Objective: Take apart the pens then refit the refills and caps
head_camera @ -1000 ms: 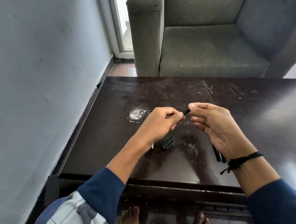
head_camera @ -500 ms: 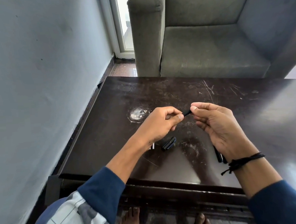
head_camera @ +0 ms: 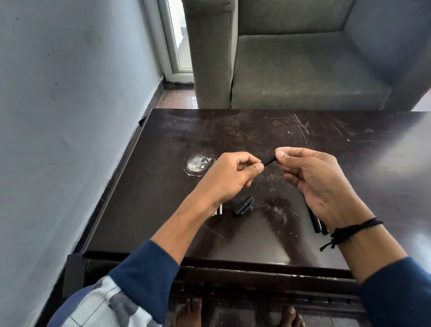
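One pen (head_camera: 269,160) pinched between left hand (head_camera: 225,178) and right hand (head_camera: 320,181), above the cap (head_camera: 243,206).
The table (head_camera: 361,153) runs wide beyond the cap; grip unchanged from before.

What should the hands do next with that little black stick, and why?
Likely pull the hands gently apart: the left hand and right hand each pinch one end of the black pen piece, and a loose cap lies on the table.

Soft daylight from the window (head_camera: 180,38); glare on the table (head_camera: 419,246), wide-angle bending at edges
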### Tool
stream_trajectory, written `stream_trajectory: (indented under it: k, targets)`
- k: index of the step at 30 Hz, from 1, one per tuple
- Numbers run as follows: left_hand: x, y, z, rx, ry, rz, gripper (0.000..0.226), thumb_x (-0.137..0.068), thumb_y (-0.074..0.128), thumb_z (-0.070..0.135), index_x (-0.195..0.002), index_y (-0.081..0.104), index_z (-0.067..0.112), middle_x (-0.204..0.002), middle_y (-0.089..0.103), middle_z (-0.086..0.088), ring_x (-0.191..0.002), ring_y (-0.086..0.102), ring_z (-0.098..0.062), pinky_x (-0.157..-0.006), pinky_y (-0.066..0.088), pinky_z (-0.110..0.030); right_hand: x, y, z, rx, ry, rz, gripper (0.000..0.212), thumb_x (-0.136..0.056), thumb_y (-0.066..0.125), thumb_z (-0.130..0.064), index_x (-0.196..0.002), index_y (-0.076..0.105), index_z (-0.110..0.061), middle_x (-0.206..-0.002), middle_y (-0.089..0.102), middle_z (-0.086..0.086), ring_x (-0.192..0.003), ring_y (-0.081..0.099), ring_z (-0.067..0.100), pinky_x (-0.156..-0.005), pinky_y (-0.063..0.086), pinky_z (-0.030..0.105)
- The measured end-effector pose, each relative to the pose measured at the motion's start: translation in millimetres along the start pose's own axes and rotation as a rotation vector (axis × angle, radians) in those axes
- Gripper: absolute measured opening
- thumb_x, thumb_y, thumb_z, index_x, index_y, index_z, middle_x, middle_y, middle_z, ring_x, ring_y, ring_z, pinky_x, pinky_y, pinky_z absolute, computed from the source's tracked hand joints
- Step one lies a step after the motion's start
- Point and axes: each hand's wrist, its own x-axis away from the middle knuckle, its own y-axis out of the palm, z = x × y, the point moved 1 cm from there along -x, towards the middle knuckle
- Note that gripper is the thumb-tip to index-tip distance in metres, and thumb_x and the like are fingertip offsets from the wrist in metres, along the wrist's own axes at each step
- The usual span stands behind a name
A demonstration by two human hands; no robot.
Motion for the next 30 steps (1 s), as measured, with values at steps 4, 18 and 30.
stream_trajectory:
  k: [4,18,30]
  targets:
    - [0.1,-1.0,0.2,-0.004,-0.001,0.001,0.012,-0.100,0.066,0.027,-0.101,0.075,0.018,-0.058,0.056,0.007,-0.062,0.044,-0.015,-0.068,0.036,-0.030,1.6,0.9,0.5,0.015,0.002,0.012,0.012,-0.083,0.082,-0.023,-0.085,0.077,-0.012,-0.077,0.074,0.001,-0.060,0.059,0.003,-0.057,0.051,0.015]
    - [-0.6,-2.1,-2.2,-0.040,0.008,0.006,0.007,-0.097,0.069,0.028,-0.096,0.076,0.026,-0.060,0.059,0.006,-0.061,0.050,-0.007,-0.076,0.042,-0.030,-1.0,-0.2,4.2,0.084,-0.024,-0.013,0.018,-0.082,0.082,-0.023,-0.081,0.075,-0.007,-0.080,0.074,0.009,-0.066,0.061,0.008,-0.066,0.053,0.020]
    - [-2.4,-3.7,-3.4,-0.071,0.010,0.015,0.008,-0.095,0.071,0.027,-0.097,0.078,0.023,-0.059,0.060,0.005,-0.061,0.051,-0.007,-0.076,0.042,-0.030,-2.6,1.5,6.9,0.108,-0.032,-0.050,0.019,-0.083,0.082,-0.023,-0.077,0.073,-0.006,-0.071,0.070,0.006,-0.061,0.057,0.008,-0.063,0.051,0.019]
